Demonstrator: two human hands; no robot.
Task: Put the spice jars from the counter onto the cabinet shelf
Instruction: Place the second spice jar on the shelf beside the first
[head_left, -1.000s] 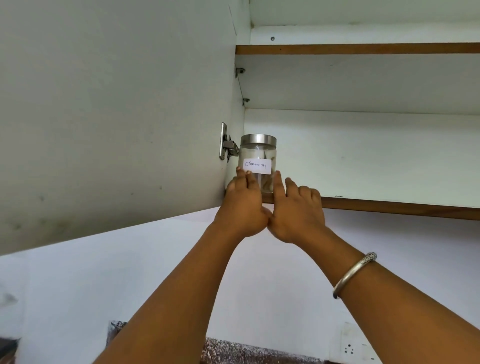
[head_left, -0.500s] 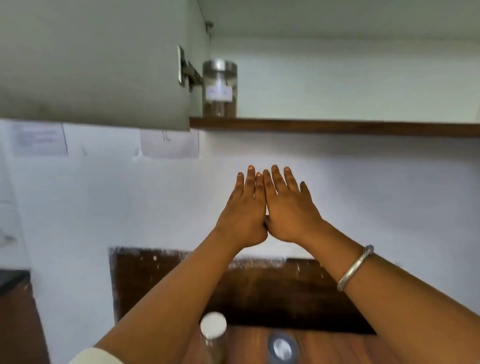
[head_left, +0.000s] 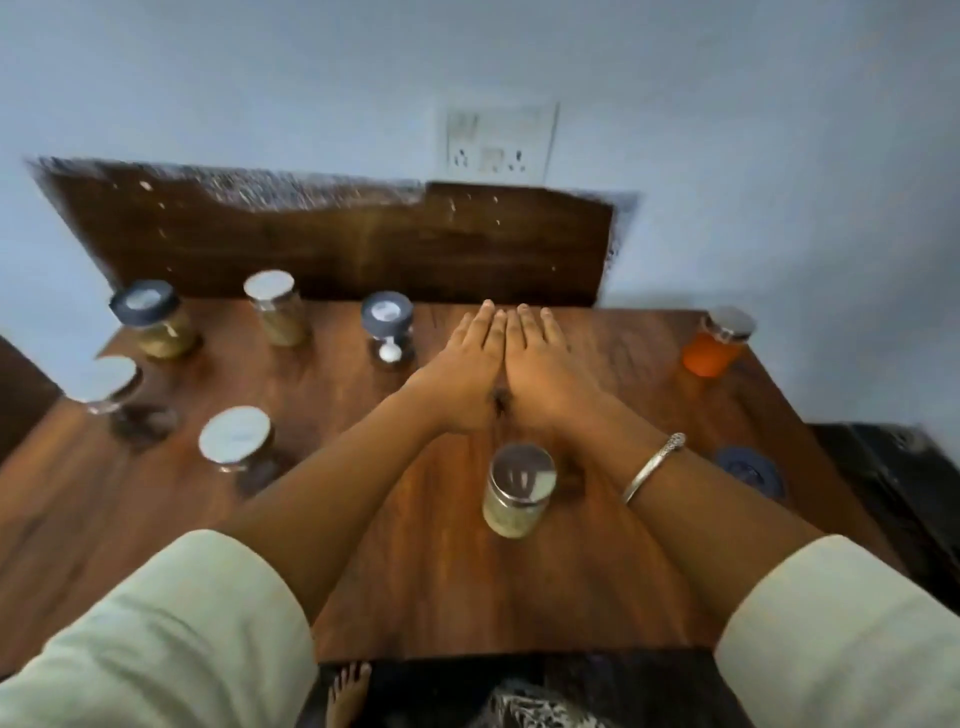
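Note:
My left hand (head_left: 462, 369) and my right hand (head_left: 545, 364) stretch flat side by side over the middle of the wooden counter (head_left: 441, 582), fingers straight, holding nothing. Several spice jars stand on the counter. A steel-lidded jar of pale spice (head_left: 517, 491) stands between my forearms, nearest to me. A dark-lidded jar (head_left: 388, 330) stands just left of my left hand. An orange jar (head_left: 714, 345) stands at the far right. Further jars stand at the left: (head_left: 278, 306), (head_left: 153, 319), (head_left: 111, 397), (head_left: 239, 447). The cabinet shelf is out of view.
A dark wooden backboard (head_left: 332, 244) rises behind the counter against the white wall, with a socket plate (head_left: 496, 143) above it. A blue lid-like disc (head_left: 748, 470) lies at the counter's right edge. A dark surface (head_left: 904, 499) adjoins on the right.
The view has swung down from the cabinet shelf, where a labelled jar was left standing, to the counter. Both hands came down together, empty and flat.

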